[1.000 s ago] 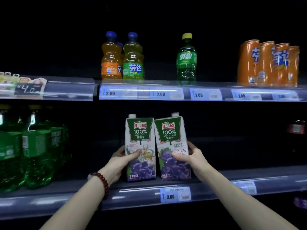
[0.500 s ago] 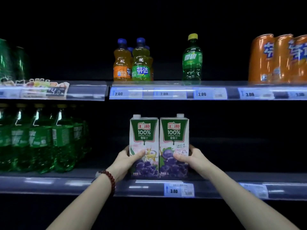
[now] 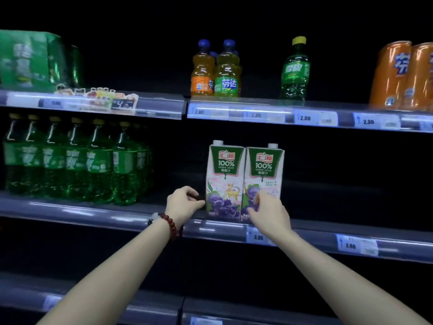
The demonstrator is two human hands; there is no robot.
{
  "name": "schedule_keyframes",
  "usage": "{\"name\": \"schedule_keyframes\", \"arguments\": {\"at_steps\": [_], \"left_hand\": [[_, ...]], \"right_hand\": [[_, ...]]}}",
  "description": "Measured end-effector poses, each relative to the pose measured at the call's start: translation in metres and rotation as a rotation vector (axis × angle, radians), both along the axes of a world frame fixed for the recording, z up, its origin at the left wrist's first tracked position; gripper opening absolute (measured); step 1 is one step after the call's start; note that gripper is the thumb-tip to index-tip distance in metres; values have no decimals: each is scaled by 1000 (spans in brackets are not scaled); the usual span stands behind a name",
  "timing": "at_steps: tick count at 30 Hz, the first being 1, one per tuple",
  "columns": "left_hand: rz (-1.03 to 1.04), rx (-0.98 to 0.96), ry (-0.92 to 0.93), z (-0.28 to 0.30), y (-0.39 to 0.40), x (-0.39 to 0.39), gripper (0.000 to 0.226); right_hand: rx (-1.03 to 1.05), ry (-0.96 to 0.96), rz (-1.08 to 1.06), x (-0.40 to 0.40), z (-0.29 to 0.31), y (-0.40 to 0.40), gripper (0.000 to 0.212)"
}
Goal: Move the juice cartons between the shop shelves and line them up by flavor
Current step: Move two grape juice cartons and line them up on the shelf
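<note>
The left hand (image 3: 185,202) has its fingers (image 3: 191,192) curled in on themselves, clamped on nothing, with the thumb tip just beside the left carton (image 3: 223,181) at that carton's 9 o'clock, low down; whether it touches cannot be told. The right hand (image 3: 269,212) lies over the lower front of the right carton (image 3: 263,174), fingers loosely spread against the printed grapes, apparently pressing or steadying and not wrapped round it.

Both cartons stand upright, side by side and touching, at the front edge of the middle shelf (image 3: 105,214), both with the same green grape-juice label. By flavor they already match and sit squared together.

Judged from their look, these are full tall cartons: fairly heavy, stiff at the corners, with board faces that give a little under a squeeze and a smooth coated skin that could slip. Being tall on a narrow base, they would tip if pushed high up. The safest hold seems to be low to mid-height, thumb on the front and fingers round the side edge, clear of the screw cap.

At 9 o'clock from the cartons stands a row of green bottles (image 3: 77,160); at 12 o'clock, on the upper shelf (image 3: 304,113), are small orange and green bottles (image 3: 215,71), and at 2 o'clock orange cans (image 3: 398,76).
</note>
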State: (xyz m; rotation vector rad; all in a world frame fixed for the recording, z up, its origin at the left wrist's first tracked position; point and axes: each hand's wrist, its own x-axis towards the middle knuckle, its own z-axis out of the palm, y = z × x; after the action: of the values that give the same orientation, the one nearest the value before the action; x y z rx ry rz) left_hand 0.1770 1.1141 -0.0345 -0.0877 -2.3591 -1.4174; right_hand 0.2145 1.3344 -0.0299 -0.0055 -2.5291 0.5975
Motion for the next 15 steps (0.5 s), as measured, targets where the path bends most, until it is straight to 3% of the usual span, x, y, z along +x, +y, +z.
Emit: {"name": "schedule_keyframes", "arguments": {"at_steps": [5,15], "left_hand": [[3,-63,-28,-7,-87,22,15],[159,-156,-116,-14,-357,94,14]], "right_hand": [[-131,-144,160,-1,-3,-87,20],[-226,-255,388,6,-14,-344,16]]}}
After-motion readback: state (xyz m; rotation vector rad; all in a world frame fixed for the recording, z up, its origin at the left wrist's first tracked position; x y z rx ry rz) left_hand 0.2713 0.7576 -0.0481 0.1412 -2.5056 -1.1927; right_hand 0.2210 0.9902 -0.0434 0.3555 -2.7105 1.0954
